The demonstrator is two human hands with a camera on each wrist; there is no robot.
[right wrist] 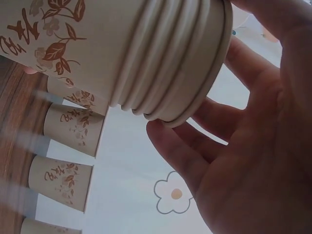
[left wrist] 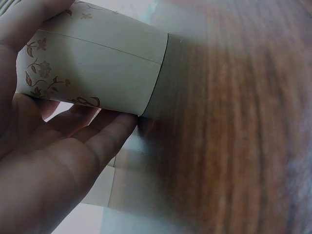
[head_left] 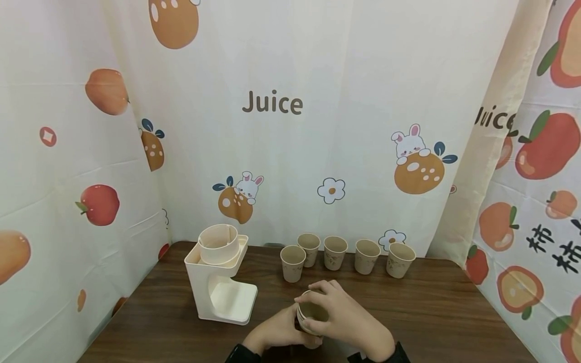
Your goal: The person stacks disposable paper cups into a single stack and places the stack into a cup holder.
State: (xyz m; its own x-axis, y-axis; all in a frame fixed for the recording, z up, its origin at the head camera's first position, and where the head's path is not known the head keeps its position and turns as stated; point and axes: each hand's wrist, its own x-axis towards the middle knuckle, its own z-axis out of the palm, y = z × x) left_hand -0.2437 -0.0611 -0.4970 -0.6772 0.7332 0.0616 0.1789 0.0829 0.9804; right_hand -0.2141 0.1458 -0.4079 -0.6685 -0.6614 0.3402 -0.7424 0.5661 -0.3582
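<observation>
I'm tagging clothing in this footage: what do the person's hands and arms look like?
The bare left hand and bare right hand show no gloves or rings. A black left sleeve and black right sleeve show only at the head view's bottom edge; their cut can't be told.

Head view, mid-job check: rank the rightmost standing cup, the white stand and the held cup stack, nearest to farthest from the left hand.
1. Cup stack: gripped by the left hand.
2. White stand: to that hand's left.
3. Rightmost standing cup: back right, end of the row.
</observation>
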